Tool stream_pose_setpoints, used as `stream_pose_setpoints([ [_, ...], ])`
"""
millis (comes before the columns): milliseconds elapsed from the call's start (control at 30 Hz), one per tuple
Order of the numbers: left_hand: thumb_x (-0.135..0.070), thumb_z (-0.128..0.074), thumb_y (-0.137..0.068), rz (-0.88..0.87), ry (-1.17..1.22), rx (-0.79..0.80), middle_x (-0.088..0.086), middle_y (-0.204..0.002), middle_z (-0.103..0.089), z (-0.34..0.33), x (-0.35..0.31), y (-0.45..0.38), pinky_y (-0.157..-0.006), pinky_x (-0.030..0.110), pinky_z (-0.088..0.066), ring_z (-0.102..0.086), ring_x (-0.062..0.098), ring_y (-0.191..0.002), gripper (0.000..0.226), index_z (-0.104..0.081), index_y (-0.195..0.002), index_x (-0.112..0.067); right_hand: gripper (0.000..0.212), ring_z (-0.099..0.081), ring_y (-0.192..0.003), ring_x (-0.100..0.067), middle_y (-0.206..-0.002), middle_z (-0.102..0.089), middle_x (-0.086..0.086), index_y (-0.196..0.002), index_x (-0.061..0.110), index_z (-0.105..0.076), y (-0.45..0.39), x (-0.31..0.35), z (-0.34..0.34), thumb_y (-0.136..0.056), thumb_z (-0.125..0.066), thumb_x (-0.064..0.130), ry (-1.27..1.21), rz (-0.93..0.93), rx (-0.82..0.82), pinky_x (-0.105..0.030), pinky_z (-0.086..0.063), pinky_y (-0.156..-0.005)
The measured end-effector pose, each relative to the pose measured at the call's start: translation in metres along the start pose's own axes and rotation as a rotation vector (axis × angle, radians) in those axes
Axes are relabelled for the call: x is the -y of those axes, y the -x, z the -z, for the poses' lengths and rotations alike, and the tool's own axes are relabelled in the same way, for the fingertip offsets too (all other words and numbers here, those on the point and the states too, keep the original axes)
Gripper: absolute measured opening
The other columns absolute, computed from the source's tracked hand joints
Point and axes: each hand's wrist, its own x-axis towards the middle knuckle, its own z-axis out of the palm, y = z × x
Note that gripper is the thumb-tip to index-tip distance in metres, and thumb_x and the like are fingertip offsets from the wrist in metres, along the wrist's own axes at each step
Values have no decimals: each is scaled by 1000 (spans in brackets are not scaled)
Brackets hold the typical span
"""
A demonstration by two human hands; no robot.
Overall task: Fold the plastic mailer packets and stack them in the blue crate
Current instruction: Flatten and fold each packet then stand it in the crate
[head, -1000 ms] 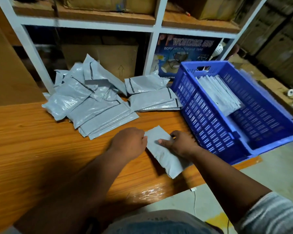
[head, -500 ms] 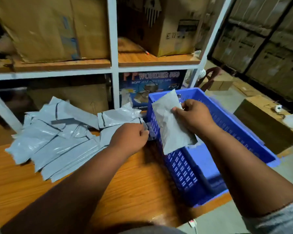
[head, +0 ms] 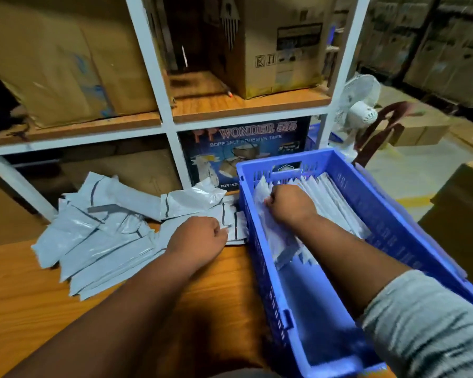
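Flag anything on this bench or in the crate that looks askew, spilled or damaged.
Nothing looks damaged or spilled. The unfolded mailers lie in a loose, overlapping heap on the wooden table, which fits work in progress. In the blue crate the folded packets stand in a leaning row; the right hand is among them.
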Motion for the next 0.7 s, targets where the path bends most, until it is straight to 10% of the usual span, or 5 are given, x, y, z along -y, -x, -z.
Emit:
stream_pose_setpoints([
  [167,-52,-54,-103,68,-36,3,-4,-78,-65,-4,8,5,-62,33,-45,-60,16,-77,39,-63,-77,-24,18,-70,-106,-35,-115,-72,-9,-115,16,-68,-10,3,-36,-100,-58,19,62,-16,76,-37,-46,-76],
  [700,-49,-54,-103,152,-29,-95,-5,-77,-64,24,123,18,-61,31,-44,-59,13,-75,36,-64,-79,-24,20,-63,-80,-34,-85,-68,-5,-96,21,-62,-5,95,34,-102,-59,39,42,159,-281,-38,-51,-61],
])
